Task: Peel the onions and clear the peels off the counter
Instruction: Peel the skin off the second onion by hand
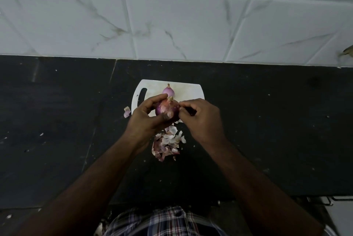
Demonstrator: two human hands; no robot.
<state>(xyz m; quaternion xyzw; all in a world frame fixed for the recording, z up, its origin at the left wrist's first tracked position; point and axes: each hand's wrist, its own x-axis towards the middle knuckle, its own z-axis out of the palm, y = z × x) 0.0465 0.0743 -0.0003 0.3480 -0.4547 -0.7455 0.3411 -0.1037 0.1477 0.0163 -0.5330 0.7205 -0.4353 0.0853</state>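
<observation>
1. Purple-red skin shows on the onion (166, 110) that the left hand (147, 119) grips, thumb across its near face and fingers curled over the far side, root tuft pointing up and away.
2. The right hand (200, 119) is at the onion's right side, thumb and forefinger pinched together on a bit of skin there; the other fingers are curled in. Something dark sits inside that curl, but what it is cannot be told.
3. Both hands hold the onion above the near edge of a white cutting board (189, 91), which lies on the black counter (267, 130) towards its back edge, handle slot to the left.
4. A second onion (168, 90), paler pink and with its pointed tip up, rests on the board just behind the held one.
5. A heap of peels (167, 144), white and purplish, lies on the counter just in front of the board, under and between the wrists.
6. One loose scrap of peel (126, 112) lies on the counter just off the board's left near corner.
7. White marbled wall tiles (172, 16) rise behind the counter's back edge.
</observation>
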